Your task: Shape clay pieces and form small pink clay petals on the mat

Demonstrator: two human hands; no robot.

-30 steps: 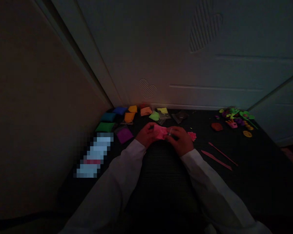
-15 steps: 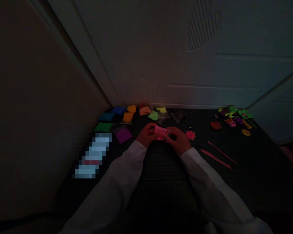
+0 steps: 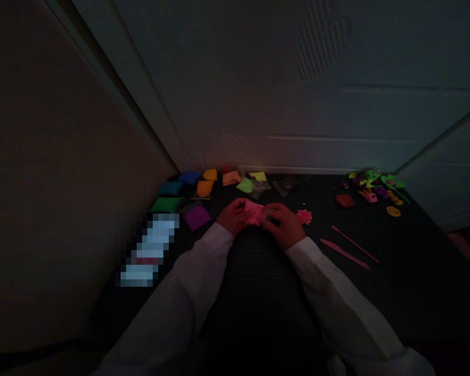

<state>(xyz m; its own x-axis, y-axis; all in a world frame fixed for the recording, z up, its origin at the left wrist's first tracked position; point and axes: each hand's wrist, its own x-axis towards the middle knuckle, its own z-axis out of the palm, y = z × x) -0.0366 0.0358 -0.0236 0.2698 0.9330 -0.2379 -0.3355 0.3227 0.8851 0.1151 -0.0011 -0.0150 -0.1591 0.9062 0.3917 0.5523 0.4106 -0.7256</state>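
Observation:
In dim light, my left hand (image 3: 232,216) and my right hand (image 3: 285,225) meet over a dark ribbed mat (image 3: 266,282). Both pinch a pink clay packet (image 3: 254,213) between them, fingers curled round its ends. A small pink clay flower (image 3: 304,216) lies on the mat just right of my right hand. Two pink modelling tools (image 3: 347,246) lie further right. My sleeves are white.
Several coloured clay packets (image 3: 198,187) lie at the back left: green, blue, orange, yellow, purple. Small finished clay shapes (image 3: 376,187) cluster at the back right. A white panelled door (image 3: 297,104) stands behind. A blurred-out object (image 3: 149,249) lies at the left.
The pink packet has been squeezed narrower between my hands, which have drawn slightly closer together. The view has shifted a little.

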